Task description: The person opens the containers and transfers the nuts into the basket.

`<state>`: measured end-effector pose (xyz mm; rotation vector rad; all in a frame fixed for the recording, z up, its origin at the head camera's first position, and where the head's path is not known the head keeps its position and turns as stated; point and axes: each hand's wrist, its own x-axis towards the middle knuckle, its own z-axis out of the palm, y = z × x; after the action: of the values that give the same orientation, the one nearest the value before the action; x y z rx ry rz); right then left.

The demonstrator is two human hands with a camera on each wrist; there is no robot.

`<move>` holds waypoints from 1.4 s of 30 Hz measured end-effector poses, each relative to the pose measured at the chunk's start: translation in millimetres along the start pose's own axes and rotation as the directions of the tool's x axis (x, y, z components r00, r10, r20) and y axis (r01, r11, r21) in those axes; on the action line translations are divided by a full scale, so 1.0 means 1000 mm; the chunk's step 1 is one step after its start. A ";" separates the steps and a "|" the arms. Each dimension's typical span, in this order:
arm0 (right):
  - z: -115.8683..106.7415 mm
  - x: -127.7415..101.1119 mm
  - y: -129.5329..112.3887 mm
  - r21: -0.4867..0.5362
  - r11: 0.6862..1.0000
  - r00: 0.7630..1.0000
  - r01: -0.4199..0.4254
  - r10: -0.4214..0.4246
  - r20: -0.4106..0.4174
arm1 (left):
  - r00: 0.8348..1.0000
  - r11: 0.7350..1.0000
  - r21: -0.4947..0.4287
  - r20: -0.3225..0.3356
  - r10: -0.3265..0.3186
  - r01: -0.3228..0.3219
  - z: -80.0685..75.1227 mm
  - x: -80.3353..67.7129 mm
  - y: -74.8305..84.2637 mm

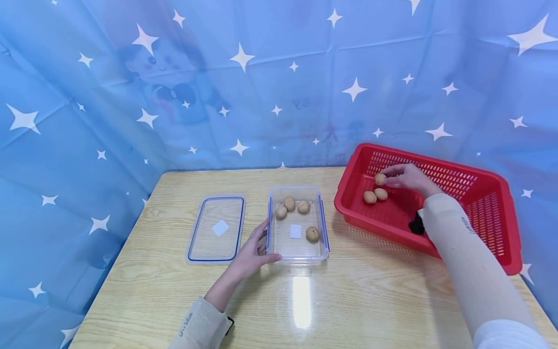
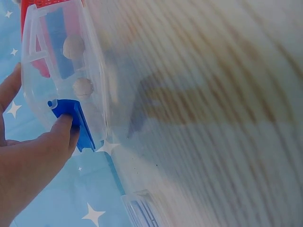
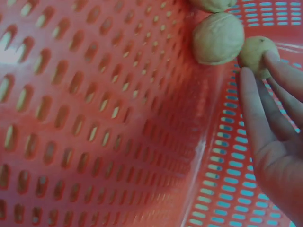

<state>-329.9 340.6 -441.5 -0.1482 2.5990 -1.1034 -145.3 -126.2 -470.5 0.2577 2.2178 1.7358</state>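
Closest in, the person's left hand (image 1: 252,256) is resting, thumb and fingers spread, against a clear, blue-clasped rectangular plastic box (image 1: 305,261), where four round tan walnuts (image 1: 312,234) are lying. Farther off, two more walnuts (image 1: 370,197) are sitting in a red perforated plastic basket (image 1: 370,222); just behind, the right hand (image 1: 405,178) is pinching a seventh walnut (image 1: 379,179).

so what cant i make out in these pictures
Head view: part of the red basket is hidden behind the right sleeve.
Head view: the lettering on the left sleeve is too small to read surely.
Left wrist view: most of the lid is cut off by the bottom edge.
Right wrist view: one walnut is cut off by the top edge.
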 end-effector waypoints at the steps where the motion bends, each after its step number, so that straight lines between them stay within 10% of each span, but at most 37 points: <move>1: 0.000 0.000 0.001 -0.018 1.000 1.000 0.006 -0.006 0.011 | 1.000 1.000 0.000 -0.001 -0.003 0.003 0.000 0.000 0.000; 23: 0.002 -0.002 0.006 0.077 0.997 0.995 -0.030 0.023 0.095 | 1.000 1.000 0.007 -0.010 -0.020 0.020 0.000 0.001 0.001; 42: -0.013 -0.006 -0.009 0.161 0.986 0.999 -0.051 0.051 -0.001 | 1.000 1.000 0.012 0.000 -0.022 0.022 0.000 -0.001 0.001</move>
<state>-328.8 344.8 -425.4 -0.0419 2.4894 -1.2905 -145.0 -126.4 -468.9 0.2350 2.2231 1.7109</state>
